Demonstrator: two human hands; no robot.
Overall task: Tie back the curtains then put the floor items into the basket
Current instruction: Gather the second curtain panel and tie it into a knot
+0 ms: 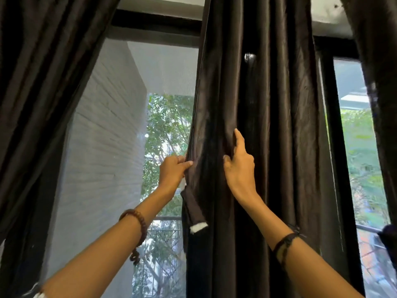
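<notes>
A dark brown middle curtain (268, 125) hangs in front of the window. My left hand (173, 171) pinches its left edge, thumb on the front of the cloth. My right hand (238, 166) grips a fold a little to the right, with the index finger pointing up along the fabric. A dark tie-back strap (193, 209) with a white end dangles from the curtain just below my left hand. Neither the floor items nor the basket are in view.
Another dark curtain (38, 93) hangs at the left and a third (378, 72) at the far right. Between them are a mesh-screened window (120, 136) with a black frame (156, 22), a balcony railing (165, 220) and trees outside.
</notes>
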